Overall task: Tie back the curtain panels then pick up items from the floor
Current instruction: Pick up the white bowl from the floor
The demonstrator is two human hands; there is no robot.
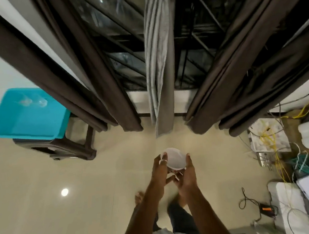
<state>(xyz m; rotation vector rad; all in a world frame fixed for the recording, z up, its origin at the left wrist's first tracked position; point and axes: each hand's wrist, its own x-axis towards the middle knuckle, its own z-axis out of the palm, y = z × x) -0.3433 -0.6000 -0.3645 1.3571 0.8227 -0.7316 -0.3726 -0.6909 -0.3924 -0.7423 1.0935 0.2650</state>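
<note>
Both hands are holding a clear plastic cup [174, 160] above the pale floor [46, 210]. The left hand [159, 170] is closing its fingers [163, 158] on the cup's left rim, and the right hand [187, 171] is pressing its fingers [188, 157] against the right wall, so the cup is sitting between the two sets of fingertips with its open mouth tilting toward the camera. Something thin and pale is showing under the cup between the palms; what it is cannot be told.

Beyond the fingertips, a grey curtain panel [159, 60] is hanging in a narrow bunch, with dark brown curtain panels [97, 75] gathered to its left and right in front of a dark window. Far to the left of the fingers, a turquoise tray [30, 116] is resting on a dark stool [65, 149]. To the right, tangled cables [275, 143] are lying on the floor.
</note>
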